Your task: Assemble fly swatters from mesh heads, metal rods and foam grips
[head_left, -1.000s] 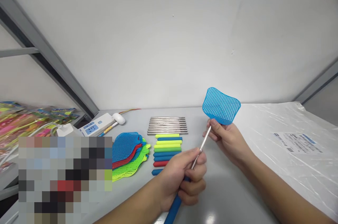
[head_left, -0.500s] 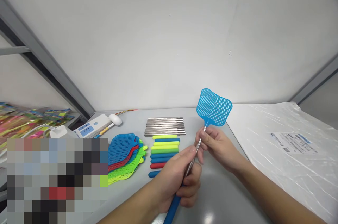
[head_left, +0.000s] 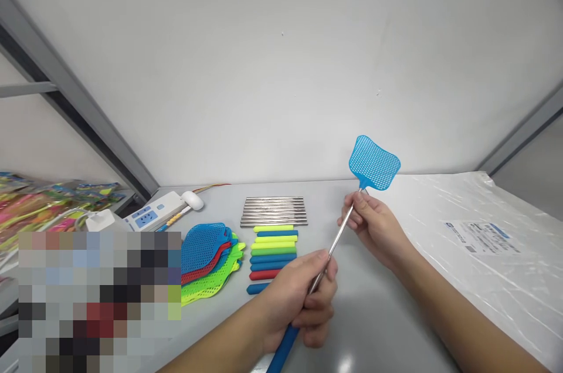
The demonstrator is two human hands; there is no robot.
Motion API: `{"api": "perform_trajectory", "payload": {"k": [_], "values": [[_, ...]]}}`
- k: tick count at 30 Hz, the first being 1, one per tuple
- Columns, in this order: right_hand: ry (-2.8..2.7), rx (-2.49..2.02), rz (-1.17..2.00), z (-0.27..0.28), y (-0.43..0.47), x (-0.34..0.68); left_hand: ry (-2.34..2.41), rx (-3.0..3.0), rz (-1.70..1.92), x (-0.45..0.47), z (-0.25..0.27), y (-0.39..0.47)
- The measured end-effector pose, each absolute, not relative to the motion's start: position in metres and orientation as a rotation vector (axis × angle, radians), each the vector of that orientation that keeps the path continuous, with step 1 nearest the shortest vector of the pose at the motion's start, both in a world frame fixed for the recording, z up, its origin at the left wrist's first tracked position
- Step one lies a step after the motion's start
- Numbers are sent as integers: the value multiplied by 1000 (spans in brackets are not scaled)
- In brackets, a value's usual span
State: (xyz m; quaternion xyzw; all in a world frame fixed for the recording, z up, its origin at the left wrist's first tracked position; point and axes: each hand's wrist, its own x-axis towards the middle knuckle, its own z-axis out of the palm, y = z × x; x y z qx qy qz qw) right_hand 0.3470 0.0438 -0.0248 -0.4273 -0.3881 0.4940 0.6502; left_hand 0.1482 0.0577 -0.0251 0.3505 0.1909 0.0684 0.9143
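Observation:
A fly swatter (head_left: 375, 164) with a blue mesh head, a thin metal telescopic rod and a blue handle slants across the view. My left hand (head_left: 303, 299) is wrapped round the lower rod, just above the handle, whose end runs out of the bottom of the frame. Near the head, my right hand (head_left: 373, 220) pinches the upper rod. To the left lies a stack of mesh swatter heads (head_left: 206, 255) in blue, red, green and yellow. Several coloured handles (head_left: 275, 247) lie in a column, partly covered by my left hand. Behind them rests a row of metal rods (head_left: 274, 212).
A power strip (head_left: 153, 212) with a white plug lies at the back left, beside a white mouse-shaped object (head_left: 192, 200). A white plastic-wrapped package (head_left: 475, 279) with a label covers the right side. Bagged colourful items (head_left: 57, 203) sit at far left.
My right hand has moved up and to the right with the swatter head, and more of the metal rod now shows between my hands. My left hand has barely moved.

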Motion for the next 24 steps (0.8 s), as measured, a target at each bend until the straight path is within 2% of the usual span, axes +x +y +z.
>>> {"api": "perform_trajectory", "payload": {"k": [5,9,16,24], "values": [[-1178,-1012,1335,-30,37,322,412,733,210,148,-26,62],[-1153,-1035,1203,-24,36,319,415,735,176,146,-23,66],[-747,-982,939,-14,46,365,412,739,51,145,-21,56],[-1099,-1050,1227,-20,39,347,416,791,112,142,-17,64]]}}
